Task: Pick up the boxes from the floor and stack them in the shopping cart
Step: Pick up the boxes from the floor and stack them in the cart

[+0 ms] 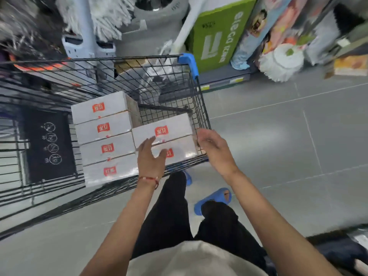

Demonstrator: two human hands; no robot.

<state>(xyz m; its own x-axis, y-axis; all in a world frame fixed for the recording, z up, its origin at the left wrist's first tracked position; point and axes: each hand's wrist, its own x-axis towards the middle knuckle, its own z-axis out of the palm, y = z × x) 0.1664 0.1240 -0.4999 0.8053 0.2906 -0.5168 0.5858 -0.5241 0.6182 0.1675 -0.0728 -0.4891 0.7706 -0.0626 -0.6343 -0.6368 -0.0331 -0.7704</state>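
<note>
Six white boxes sit in the wire shopping cart [196,108], each carrying a red label with white characters too blurred for us to read. Four of them form a row [105,136] side by side along the left of the basket, and two more [165,138] lie next to it on the right, against the cart's near wall. Our left hand [150,158] hovers over the nearer of those two boxes, fingers spread loosely apart and curved, the fingertips [148,140] at the edge of the farther box; whether they actually touch it we cannot tell, and the hand closes on nothing. Our right hand [215,148] is open as well, fingers relaxed and slightly bent, just beside the right end of the pair near the cart's wire side, holding nothing. Beyond the cart a green carton [217,36] shows large white lettering, upside down to us, that we cannot make out with confidence.
</note>
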